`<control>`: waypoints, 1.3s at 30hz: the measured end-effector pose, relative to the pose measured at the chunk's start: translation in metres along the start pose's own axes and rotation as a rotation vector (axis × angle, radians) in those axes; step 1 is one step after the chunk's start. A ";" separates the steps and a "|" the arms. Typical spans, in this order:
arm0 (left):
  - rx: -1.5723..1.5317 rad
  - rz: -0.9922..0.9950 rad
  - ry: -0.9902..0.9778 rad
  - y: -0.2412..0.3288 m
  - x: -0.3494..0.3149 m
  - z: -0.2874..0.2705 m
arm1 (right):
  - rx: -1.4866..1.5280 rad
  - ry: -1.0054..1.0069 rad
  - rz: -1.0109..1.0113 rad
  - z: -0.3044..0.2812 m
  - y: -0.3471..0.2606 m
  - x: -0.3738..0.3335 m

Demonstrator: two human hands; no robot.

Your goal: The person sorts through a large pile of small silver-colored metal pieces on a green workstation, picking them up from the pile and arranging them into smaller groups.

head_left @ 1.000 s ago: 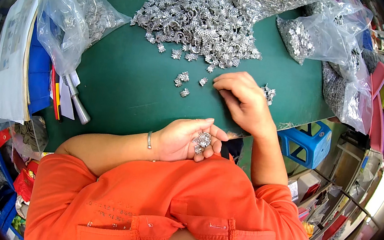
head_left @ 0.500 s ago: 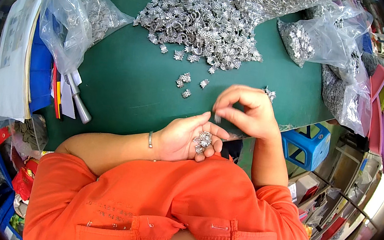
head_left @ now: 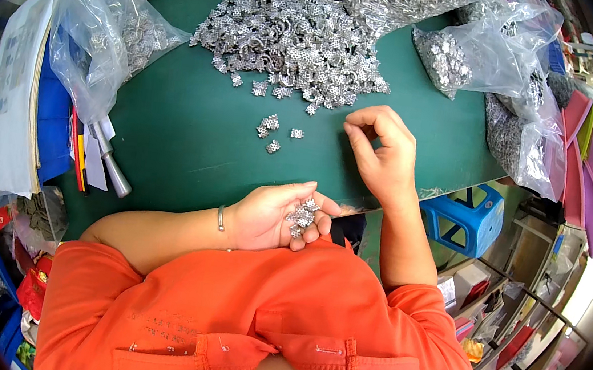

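Observation:
My left hand (head_left: pixel 271 215) lies palm up close to my body, its fingers curled round a small cluster of perforated silver metal pieces (head_left: pixel 302 215). Over the right side of the table, my right hand (head_left: pixel 382 151) is closed, thumb against the bent fingers. Whatever may be between its fingertips is hidden. A few loose pieces (head_left: pixel 269 125) of the same sort lie on the green table to the left of the right hand. Beyond them spreads a big heap of these pieces (head_left: pixel 291 38).
Clear plastic bags of metal parts stand at the left (head_left: pixel 138 35) and right (head_left: pixel 446 59) of the green table (head_left: pixel 186 128). Papers (head_left: pixel 19 87), pens (head_left: pixel 79 149) and a metal-handled tool (head_left: pixel 114 168) lie at the left. A blue stool (head_left: pixel 464 219) stands beyond the right edge.
My right hand has moved up and away from the left palm, and the small piece at its fingertips no longer shows. The left hand stays cupped. The whole view has shifted slightly.

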State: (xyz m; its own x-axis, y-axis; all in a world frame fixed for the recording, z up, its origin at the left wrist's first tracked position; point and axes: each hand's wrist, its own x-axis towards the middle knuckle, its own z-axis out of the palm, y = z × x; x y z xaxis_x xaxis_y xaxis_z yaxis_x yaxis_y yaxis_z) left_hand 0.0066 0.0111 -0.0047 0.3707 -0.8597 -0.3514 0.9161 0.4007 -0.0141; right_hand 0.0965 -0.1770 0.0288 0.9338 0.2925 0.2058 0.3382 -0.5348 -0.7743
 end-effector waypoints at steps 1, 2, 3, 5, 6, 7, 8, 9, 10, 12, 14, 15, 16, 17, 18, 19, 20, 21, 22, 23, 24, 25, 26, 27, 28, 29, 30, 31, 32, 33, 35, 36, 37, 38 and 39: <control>-0.001 -0.001 0.003 0.001 0.001 0.002 | -0.005 0.001 -0.044 0.003 -0.001 0.000; -0.001 -0.002 0.006 0.002 0.001 0.004 | -0.010 0.003 -0.089 0.009 -0.002 -0.001; 0.012 -0.004 0.017 0.002 0.002 0.004 | -0.007 -0.001 -0.194 0.018 -0.001 -0.001; 0.042 -0.012 0.033 0.001 0.004 0.003 | -0.013 -0.066 -0.285 0.036 -0.008 -0.001; 0.036 -0.011 0.037 0.000 0.004 0.004 | -0.018 -0.110 -0.310 0.039 -0.008 -0.003; 0.028 -0.008 0.038 0.000 0.003 0.003 | 0.003 -0.089 -0.276 0.035 -0.006 -0.004; 0.020 -0.006 0.038 0.000 0.002 0.002 | 0.024 -0.067 -0.242 0.029 -0.004 -0.006; 0.016 0.002 0.040 0.002 0.001 0.002 | 0.044 -0.046 -0.208 0.022 -0.002 -0.007; 0.029 0.000 0.045 0.002 0.001 0.003 | 0.001 -0.029 -0.139 0.008 0.000 -0.008; 0.051 0.001 0.058 0.002 0.001 0.005 | -0.129 0.046 -0.081 -0.027 0.010 -0.011; 0.045 0.005 0.038 0.001 0.001 0.003 | -0.215 0.108 0.047 -0.054 0.018 -0.018; 0.039 0.007 0.034 0.000 0.001 0.003 | -0.272 0.060 0.112 -0.064 0.023 -0.022; 0.038 0.009 0.036 0.000 0.000 0.002 | -0.278 -0.018 0.163 -0.069 0.025 -0.023; 0.037 0.011 0.020 0.000 0.000 0.002 | -0.326 -0.026 0.126 -0.071 0.025 -0.023; 0.036 0.015 0.005 0.000 0.001 0.002 | -0.372 -0.035 0.087 -0.071 0.022 -0.020; 0.037 0.021 0.002 -0.001 0.000 0.001 | -0.324 -0.020 0.012 -0.064 0.019 -0.016; 0.036 0.020 -0.006 -0.002 0.000 -0.001 | -0.275 -0.005 -0.063 -0.054 0.013 -0.010; 0.035 0.021 -0.013 -0.003 0.002 -0.003 | -0.224 0.010 -0.137 -0.044 0.006 -0.004; 0.038 0.014 -0.023 -0.003 0.004 -0.004 | -0.212 -0.043 -0.257 -0.031 -0.002 0.003; 0.048 0.019 -0.039 -0.003 0.005 -0.004 | -0.139 -0.105 -0.333 -0.015 -0.008 0.008; 0.049 0.010 -0.038 -0.003 0.005 -0.004 | -0.084 -0.173 -0.441 0.002 -0.010 0.013; 0.047 0.005 -0.036 -0.002 0.004 -0.004 | 0.014 -0.258 -0.470 0.022 -0.013 0.018; 0.043 -0.003 -0.041 -0.002 0.004 -0.005 | 0.017 -0.291 -0.527 0.037 -0.014 0.019; 0.036 0.005 -0.063 -0.002 0.003 -0.006 | -0.004 -0.324 -0.541 0.042 -0.015 0.021; 0.036 0.012 -0.065 -0.003 0.003 -0.007 | -0.027 -0.362 -0.556 0.044 -0.015 0.022; 0.037 0.016 -0.066 -0.003 0.003 -0.007 | -0.022 -0.390 -0.532 0.040 -0.013 0.022; 0.038 0.019 -0.068 -0.003 0.003 -0.007 | -0.018 -0.417 -0.506 0.029 -0.010 0.022; 0.042 0.018 -0.057 -0.004 0.004 -0.007 | -0.016 -0.445 -0.479 0.018 -0.007 0.021; 0.045 0.018 -0.046 -0.004 0.003 -0.006 | -0.007 -0.463 -0.414 0.007 -0.009 0.021; 0.048 0.017 -0.036 -0.004 0.003 -0.005 | -0.021 -0.386 -0.379 0.001 -0.006 0.018; 0.055 0.033 -0.043 -0.004 0.003 -0.005 | -0.058 -0.234 -0.292 -0.006 0.001 0.013; 0.059 0.042 -0.046 -0.004 0.003 -0.005 | -0.094 -0.180 -0.269 -0.008 0.001 0.013; 0.058 0.038 -0.044 -0.004 0.003 -0.005 | -0.070 -0.166 -0.289 -0.007 -0.001 0.013; 0.058 0.034 -0.042 -0.003 0.003 -0.004 | -0.046 -0.153 -0.311 -0.003 -0.004 0.013; 0.057 0.031 -0.040 -0.003 0.003 -0.004 | -0.072 -0.207 -0.338 0.001 -0.005 0.011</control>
State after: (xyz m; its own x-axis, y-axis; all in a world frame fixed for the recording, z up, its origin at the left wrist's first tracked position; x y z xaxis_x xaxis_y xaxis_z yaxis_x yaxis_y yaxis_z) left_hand 0.0040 0.0086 -0.0096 0.4036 -0.8595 -0.3136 0.9109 0.4095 0.0498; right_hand 0.1050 -0.1701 0.0345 0.7277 0.6110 0.3116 0.6368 -0.4332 -0.6378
